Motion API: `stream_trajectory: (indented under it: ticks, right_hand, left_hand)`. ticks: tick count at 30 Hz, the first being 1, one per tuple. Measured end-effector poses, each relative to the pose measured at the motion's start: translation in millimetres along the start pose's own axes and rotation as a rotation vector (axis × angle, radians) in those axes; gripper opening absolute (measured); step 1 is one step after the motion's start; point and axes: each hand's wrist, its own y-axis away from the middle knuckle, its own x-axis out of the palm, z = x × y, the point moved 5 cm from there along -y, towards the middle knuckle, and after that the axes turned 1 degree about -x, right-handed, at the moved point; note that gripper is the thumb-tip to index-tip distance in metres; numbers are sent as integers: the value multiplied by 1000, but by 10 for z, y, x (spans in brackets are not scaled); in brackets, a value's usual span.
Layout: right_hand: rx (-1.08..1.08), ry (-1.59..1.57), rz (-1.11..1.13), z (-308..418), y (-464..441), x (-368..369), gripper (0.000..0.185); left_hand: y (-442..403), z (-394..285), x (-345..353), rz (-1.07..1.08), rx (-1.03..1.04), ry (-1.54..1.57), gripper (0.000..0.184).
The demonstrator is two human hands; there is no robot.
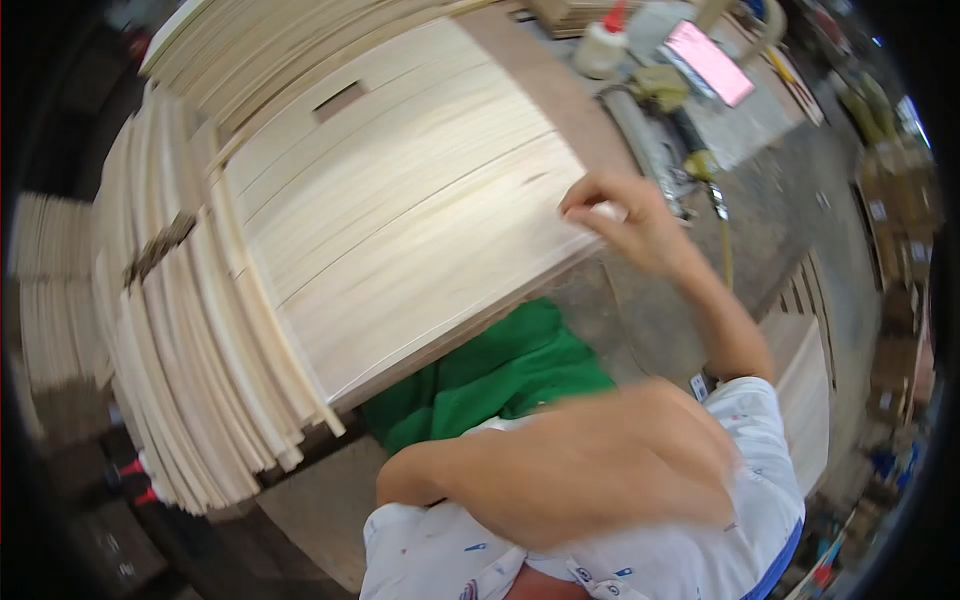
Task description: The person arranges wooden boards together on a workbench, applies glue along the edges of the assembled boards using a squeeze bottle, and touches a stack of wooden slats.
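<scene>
A pale wooden panel (420, 210) made of several boards lies in the middle, with a small rectangular cutout near its upper left. At its right corner is my right hand (625, 225), thumb and fingers pinched together; a small whitish patch shows between them, too unclear to name. My left arm crosses low in front of my body toward the right. My left hand (685, 435) is smeared by motion near my right sleeve, away from the panel, and its fingers cannot be made out.
Stacked wooden strips (200, 330) line the panel's left side. Green cloth (500, 365) hangs below its near edge. Beyond the right corner are a red-tipped bottle (601, 50), a pink-screened phone (710, 63) and an air tool (690, 135) with a yellow hose. Cartons (900, 190) stand far right.
</scene>
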Motion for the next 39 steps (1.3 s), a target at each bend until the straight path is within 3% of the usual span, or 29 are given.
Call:
stream_trajectory:
  ticks: [4,5,7,10,12,14,16,18,20,26,28,36,39]
  right_hand:
    - [131,-93,-49,-12,475,-100,16]
    - [201,-235,-99,-44,554,-130,15]
    - [273,-378,-158,-101,686,-121,14]
    - [272,-510,-222,-140,746,-14,15]
    - [280,-640,-61,-85,756,162,16]
    - [338,-664,24,-57,743,347,16]
    - [315,-712,270,-44,767,709,17]
    - [339,-743,375,-119,809,1061,18]
    - [366,-770,472,-180,889,1342,19]
    - [287,-526,470,-436,1015,1721,20]
    - [430,-619,429,-505,1007,1775,21]
    - [616,-670,494,-631,885,1858,24]
    - [662,-730,508,-652,879,1868,25]
  left_hand:
    - [590,-2,-605,-399,-49,-1018,19]
    - [932,-53,-813,-757,-376,-949,18]
    - [1452,-431,-1283,-951,-470,-1358,23]
    - [2053,-1240,-1719,-744,-554,-2099,34]
    - [2539,-1839,-1997,-704,-655,-2407,37]
    - [2730,-2206,-2097,-947,-911,-2499,41]
    - [3087,-2434,-2342,-970,-1013,-2544,44]
    - [3329,-2473,-2471,-984,-1112,-2583,47]
    - [3458,-2418,-2581,-864,-1391,-2688,51]
    - [3562,-2455,-2602,-908,-1358,-2666,55]
    - [3507,-2438,-2570,-911,-1386,-2652,55]
    - [3485,-2378,-2595,-1031,-1331,-2582,65]
    - [3368,-2328,-2539,-964,-1485,-2618,71]
